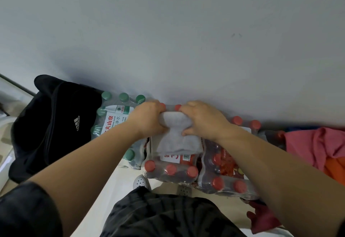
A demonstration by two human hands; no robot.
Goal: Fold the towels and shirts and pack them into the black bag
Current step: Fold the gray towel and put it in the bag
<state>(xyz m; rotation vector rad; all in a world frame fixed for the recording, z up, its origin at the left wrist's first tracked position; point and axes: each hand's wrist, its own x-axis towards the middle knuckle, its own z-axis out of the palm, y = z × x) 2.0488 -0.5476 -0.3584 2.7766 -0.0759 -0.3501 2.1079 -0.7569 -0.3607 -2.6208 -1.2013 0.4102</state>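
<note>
We hold folded white towel [177, 137] atop red-capped bottle pack [171, 169]; left hand [149, 119], right hand [203, 119] fingers clamped on towel.

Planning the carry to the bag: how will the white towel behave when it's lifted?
Likely floppy: the towel bunches and creases where the left hand and right hand grip it, so loose layers may unfold. Probably light for its size: small folded cloth. Unlikely to roll; it lies flat on the bottle pack, though that film may be slick.
</note>
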